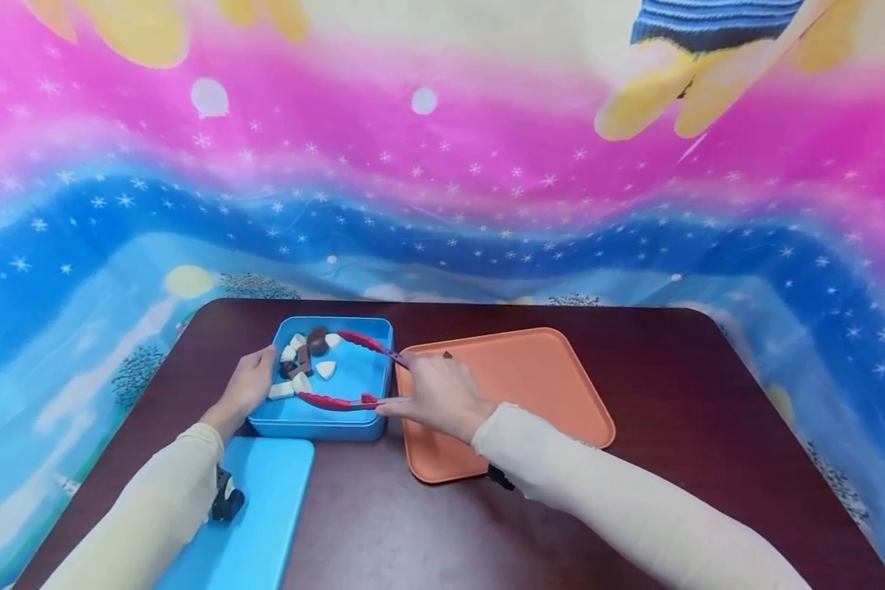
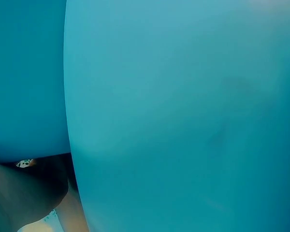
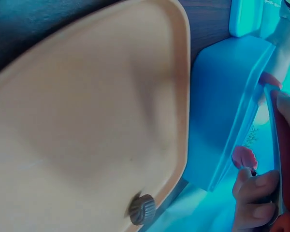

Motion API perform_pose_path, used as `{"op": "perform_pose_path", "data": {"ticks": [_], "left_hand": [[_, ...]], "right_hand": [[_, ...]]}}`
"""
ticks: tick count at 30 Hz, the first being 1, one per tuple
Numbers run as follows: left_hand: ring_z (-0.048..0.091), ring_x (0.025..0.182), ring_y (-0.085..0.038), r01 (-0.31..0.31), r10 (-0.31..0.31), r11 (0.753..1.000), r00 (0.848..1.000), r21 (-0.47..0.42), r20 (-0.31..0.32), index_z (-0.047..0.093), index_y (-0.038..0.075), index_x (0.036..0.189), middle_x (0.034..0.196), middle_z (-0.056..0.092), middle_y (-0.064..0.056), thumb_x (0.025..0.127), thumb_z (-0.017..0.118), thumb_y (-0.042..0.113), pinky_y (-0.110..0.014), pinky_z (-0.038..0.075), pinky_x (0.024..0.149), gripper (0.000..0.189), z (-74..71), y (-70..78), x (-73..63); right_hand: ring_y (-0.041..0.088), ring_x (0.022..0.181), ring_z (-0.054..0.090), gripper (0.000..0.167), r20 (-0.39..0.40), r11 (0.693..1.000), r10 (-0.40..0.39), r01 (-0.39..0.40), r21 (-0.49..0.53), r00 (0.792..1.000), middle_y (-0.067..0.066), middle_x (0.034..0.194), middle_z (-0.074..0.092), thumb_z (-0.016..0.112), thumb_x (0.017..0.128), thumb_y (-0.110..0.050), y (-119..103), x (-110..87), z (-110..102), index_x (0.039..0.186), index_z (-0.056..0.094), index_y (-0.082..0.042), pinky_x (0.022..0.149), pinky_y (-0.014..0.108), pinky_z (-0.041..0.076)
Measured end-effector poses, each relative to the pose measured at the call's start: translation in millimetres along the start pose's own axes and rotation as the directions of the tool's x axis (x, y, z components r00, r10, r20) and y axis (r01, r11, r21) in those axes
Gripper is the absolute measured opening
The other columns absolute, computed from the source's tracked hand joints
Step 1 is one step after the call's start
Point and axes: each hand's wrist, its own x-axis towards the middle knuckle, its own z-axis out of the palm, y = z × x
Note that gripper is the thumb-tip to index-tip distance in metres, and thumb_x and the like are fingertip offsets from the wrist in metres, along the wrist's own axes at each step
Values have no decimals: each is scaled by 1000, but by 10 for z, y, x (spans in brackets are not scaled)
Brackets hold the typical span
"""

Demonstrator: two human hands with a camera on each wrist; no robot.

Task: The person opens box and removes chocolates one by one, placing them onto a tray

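Dark table (image 1: 678,385) | right hand (image 1: 446,395) — holding tongs (image 1: 335,402) (spread wide) | left hand (image 1: 249,383) — touching blue box (image 1: 324,430), grip unclear

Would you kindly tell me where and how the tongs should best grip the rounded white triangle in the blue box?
Probably by opposite edges, from the right: the white triangle lies apart from the other pieces, bare box floor lies to its right, and the red tongs open toward it.

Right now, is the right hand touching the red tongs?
Touching: in the head view, the right hand grips the red tongs, whose arms extend from its grasp.
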Motion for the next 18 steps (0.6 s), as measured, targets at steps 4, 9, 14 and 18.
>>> {"op": "perform_pose_path", "data": {"ticks": [4,9,14,18], "left_hand": [[16,154,-49,-16,16,1000,1000,-9,14,10,-2,160,162,24,-32,110,10,46,-66,20,123,69,60,34,36],[29,147,-51,-31,31,1000,999,2,16,12,-1,160,139,47,-37,110,10,46,-62,26,124,69,76,69,56],[49,121,-53,-22,22,1000,1000,17,-9,30,-5,155,99,54,-30,110,10,47,-58,39,114,71,25,44,13],[45,132,-50,-14,14,1000,1000,7,-7,35,-5,151,116,52,-35,110,11,47,-57,39,114,71,27,29,-21]], "right_hand": [[6,56,56,72,-30,995,-48,45,-91,998,-6,70,68,78,81,-61,9,12,-31,135,65,-15,46,21,46],[5,50,52,52,-61,968,-118,101,-229,991,-6,68,66,80,83,-52,-10,58,-31,121,73,-16,43,18,42],[6,52,53,43,-38,952,-132,116,-283,990,-5,69,64,78,85,-51,-80,130,9,110,75,-16,44,19,43],[8,54,54,39,-14,948,-94,85,-308,996,-5,70,64,75,87,-52,-133,166,49,106,74,-17,45,20,45]]}}
